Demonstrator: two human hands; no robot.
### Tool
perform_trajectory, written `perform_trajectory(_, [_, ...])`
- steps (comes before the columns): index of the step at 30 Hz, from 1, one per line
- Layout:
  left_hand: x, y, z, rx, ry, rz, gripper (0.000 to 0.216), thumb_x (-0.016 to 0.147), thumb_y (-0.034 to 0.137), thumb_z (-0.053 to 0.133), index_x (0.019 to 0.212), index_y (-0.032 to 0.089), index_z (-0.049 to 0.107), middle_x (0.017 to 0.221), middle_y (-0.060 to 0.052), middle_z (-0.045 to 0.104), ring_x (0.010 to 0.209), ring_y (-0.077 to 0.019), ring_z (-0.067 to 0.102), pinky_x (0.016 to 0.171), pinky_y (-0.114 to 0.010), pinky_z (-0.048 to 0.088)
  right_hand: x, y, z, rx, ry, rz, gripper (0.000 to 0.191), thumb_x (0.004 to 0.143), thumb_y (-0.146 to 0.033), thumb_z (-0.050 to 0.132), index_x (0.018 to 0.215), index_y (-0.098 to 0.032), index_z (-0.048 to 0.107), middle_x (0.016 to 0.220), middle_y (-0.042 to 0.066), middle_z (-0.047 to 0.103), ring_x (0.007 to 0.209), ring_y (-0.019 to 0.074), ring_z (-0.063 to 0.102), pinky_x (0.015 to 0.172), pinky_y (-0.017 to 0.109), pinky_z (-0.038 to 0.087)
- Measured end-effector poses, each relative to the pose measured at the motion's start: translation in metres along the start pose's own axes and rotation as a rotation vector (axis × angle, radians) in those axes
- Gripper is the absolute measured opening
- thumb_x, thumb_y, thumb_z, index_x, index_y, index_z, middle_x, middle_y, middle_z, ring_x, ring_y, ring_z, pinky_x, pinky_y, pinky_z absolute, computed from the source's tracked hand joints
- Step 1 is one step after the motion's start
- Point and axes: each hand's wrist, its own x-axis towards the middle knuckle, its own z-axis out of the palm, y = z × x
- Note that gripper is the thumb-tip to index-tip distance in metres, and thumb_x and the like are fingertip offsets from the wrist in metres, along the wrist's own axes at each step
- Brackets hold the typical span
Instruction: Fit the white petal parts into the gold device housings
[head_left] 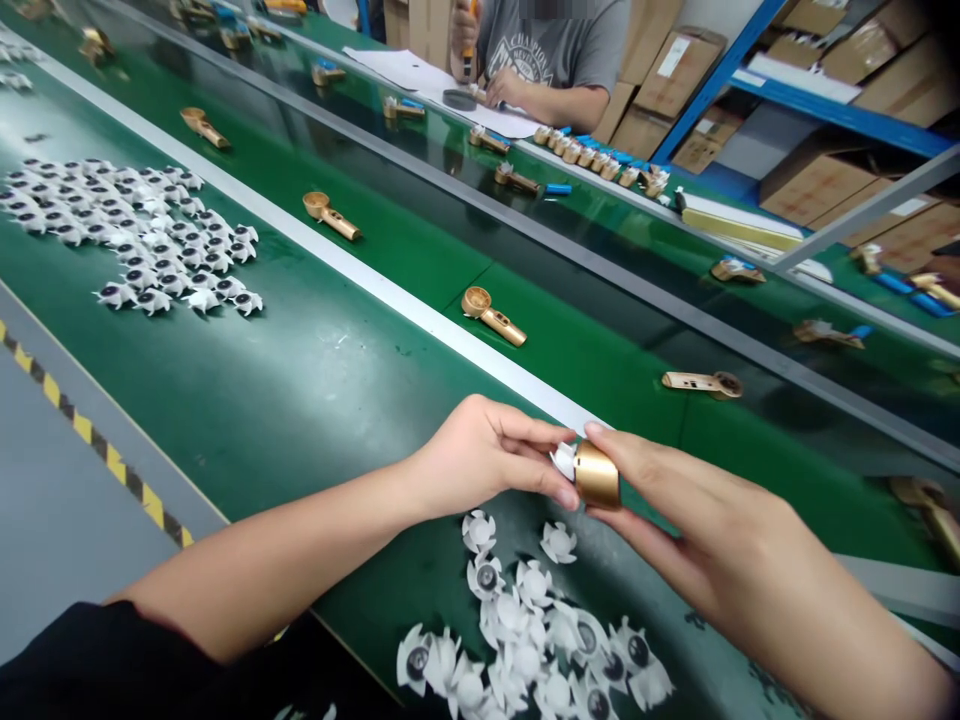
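Observation:
My right hand (pixel 675 500) grips a gold fan housing (pixel 598 476) between thumb and fingers, its round side wall facing me. From the left, my left hand (pixel 480 460) pinches a white fan blade wheel (pixel 564 460) at the housing's open side; how far in it sits I cannot tell. Whether the housing has a handle is hidden by my right hand. Below both hands lies a loose pile of white fan blade wheels (pixel 529 585), some showing dark round centres.
Gold handheld fan bodies (pixel 495 315) lie spaced along the green conveyor belt (pixel 420 290). A larger group of white blade wheels (pixel 157 235) spreads over the left worktop. Across the line, a person (pixel 555 70) works with an orange tool; cardboard boxes (pixel 690 65) stand behind.

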Motion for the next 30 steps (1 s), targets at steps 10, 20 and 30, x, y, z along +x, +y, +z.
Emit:
perform_trajectory(10, [-0.007, 0.000, 0.003, 0.258, 0.010, 0.137, 0.033, 0.061, 0.022, 0.093, 0.092, 0.018, 0.084, 0.085, -0.007, 0.080, 0.078, -0.0234, 0.079, 0.076, -0.033, 0.065, -0.007, 0.004, 0.003, 0.174, -0.013, 0.146, 0.057, 0.096, -0.034, 0.064, 0.151, -0.031, 0.046, 0.128, 0.006, 0.072, 0.107, 0.0227, 0.074, 0.089, 0.030, 0.063])
perform_trajectory(20, [-0.012, 0.000, 0.005, 0.269, -0.034, 0.173, 0.038, 0.068, 0.030, 0.090, 0.105, 0.024, 0.082, 0.092, -0.007, 0.080, 0.082, -0.0228, 0.079, 0.076, -0.033, 0.066, -0.022, -0.001, 0.012, 0.240, 0.075, 0.221, 0.065, 0.098, -0.034, 0.062, 0.158, -0.034, 0.037, 0.140, 0.006, 0.065, 0.119, 0.0254, 0.069, 0.091, 0.030, 0.062])
perform_trajectory(30, [-0.013, -0.002, 0.008, 0.033, -0.114, 0.022, 0.036, 0.065, 0.021, 0.091, 0.101, 0.021, 0.082, 0.085, -0.005, 0.082, 0.079, -0.0205, 0.078, 0.085, -0.037, 0.065, -0.029, -0.002, 0.004, 0.144, 0.048, 0.191, 0.068, 0.098, -0.035, 0.061, 0.160, -0.032, 0.034, 0.146, 0.008, 0.060, 0.123, 0.0278, 0.066, 0.095, 0.034, 0.062])
